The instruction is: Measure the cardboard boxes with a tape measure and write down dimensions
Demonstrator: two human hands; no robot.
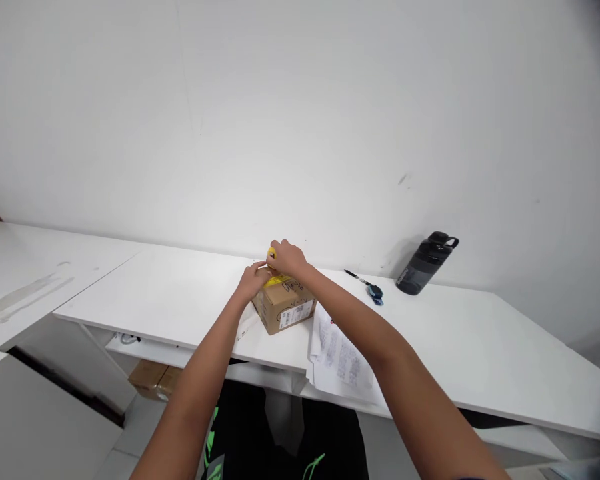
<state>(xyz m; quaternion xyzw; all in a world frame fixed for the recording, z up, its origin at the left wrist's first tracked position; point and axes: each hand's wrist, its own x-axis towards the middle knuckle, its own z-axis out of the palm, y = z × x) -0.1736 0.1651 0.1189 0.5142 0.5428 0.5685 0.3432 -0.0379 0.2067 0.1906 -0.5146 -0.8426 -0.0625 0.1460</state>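
Where the right hand [287, 257] bends over the far side of a brown cardboard box [281, 303], its grip is closed on a bright yellow round object [271, 253], apparently a tape roll. The left hand [251, 281] has its fingers at the box's far left; whether they pinch anything cannot be told. The box sits on the white counter [480, 333], near the middle. Yellow tape [276, 280] lies across part of its top: in my judgement, taping is partly done, with the far side left to finish. Right of the box lie white paper sheets [345, 360]; farther right stands a dark translucent bottle [423, 267].
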